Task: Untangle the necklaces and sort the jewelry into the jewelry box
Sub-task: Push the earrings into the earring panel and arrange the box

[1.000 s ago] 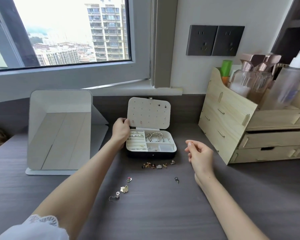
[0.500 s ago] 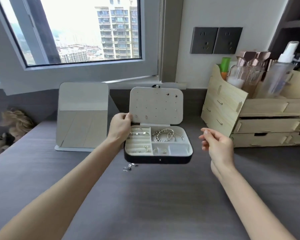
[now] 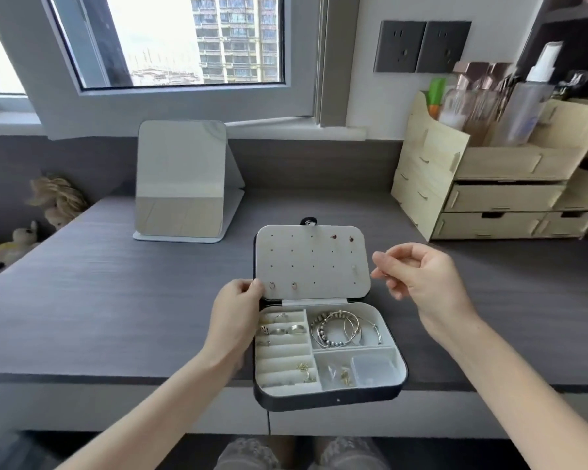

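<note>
Head view, looking down over a grey desk [image 3: 123,300] below a window.

An open box [image 3: 330,398] sits at the desk's near edge, its front overhanging slightly. Its dark shell holds a pale lining. The lid [image 3: 311,262] stands up at the back, with rows of small holes; a few earrings [image 3: 282,285] are pinned in it, two near the lower left and others toward the upper right.

The left hand [image 3: 236,310] grips the box at its left side by the hinge, thumb pressed on the lid's lower left corner, fingers curled around the edge.

The right hand [image 3: 418,278] hovers just right of the lid, apart from it, thumb and forefinger pinched together. Whether they hold anything is too small to tell.

Inside the box, the left compartment has ring rolls carrying several rings [image 3: 280,329] near the top and a thin gold chain [image 3: 304,371] lower down. The upper right compartment holds a heap of bracelets [image 3: 342,329], beaded and wire. The lower right compartment holds small gold pieces [image 3: 343,374] and a clear plastic case [image 3: 374,368].

A standing mirror [image 3: 180,179] is at the back left of the desk. A wooden organiser [image 3: 489,198] with drawers stands at the back right, bottles [image 3: 523,106] in its top. Two dark wall sockets [image 3: 421,45] are above it. Plush toys [image 3: 53,201] lie off the desk's left end.
</note>
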`<state>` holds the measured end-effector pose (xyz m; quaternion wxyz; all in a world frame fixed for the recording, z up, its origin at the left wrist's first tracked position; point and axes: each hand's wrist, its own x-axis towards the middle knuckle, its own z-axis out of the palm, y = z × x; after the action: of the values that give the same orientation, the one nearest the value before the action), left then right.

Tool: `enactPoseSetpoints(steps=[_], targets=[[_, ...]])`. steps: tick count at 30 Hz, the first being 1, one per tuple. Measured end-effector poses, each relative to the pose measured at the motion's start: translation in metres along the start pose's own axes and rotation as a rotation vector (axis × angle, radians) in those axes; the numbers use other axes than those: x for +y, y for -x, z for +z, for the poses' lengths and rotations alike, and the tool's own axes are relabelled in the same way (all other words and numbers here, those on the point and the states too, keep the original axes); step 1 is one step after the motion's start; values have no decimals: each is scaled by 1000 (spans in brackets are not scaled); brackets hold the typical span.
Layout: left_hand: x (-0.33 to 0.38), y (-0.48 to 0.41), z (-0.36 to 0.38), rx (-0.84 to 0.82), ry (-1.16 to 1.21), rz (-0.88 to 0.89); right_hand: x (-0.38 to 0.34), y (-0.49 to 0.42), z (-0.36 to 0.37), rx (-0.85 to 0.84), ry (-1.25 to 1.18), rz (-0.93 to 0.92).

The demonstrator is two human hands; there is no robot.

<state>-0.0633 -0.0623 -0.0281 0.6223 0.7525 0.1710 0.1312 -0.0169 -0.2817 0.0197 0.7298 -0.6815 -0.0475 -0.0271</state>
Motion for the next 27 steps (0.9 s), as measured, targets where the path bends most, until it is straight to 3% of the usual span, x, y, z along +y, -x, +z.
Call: enactPoseSetpoints(steps=[2, 8, 14, 19, 22, 27], targets=[[6, 5, -6, 19, -21, 10, -3, 4, 4, -42, 29, 3], [9, 1, -26, -27, -428, 85, -3, 0, 20, -152, -57, 72], [4, -3, -29, -68, -559, 138, 7, -8, 38, -204, -123, 110], [8, -16, -36, -18, -801, 309, 14, -14, 50, -226, -147, 121], [25, -26, -29, 2, -672, 465, 14, -17, 57, -222, -189, 125], [52, -41, 4, -336, -362, 462, 4, -31, 65, -232, -218, 78]])
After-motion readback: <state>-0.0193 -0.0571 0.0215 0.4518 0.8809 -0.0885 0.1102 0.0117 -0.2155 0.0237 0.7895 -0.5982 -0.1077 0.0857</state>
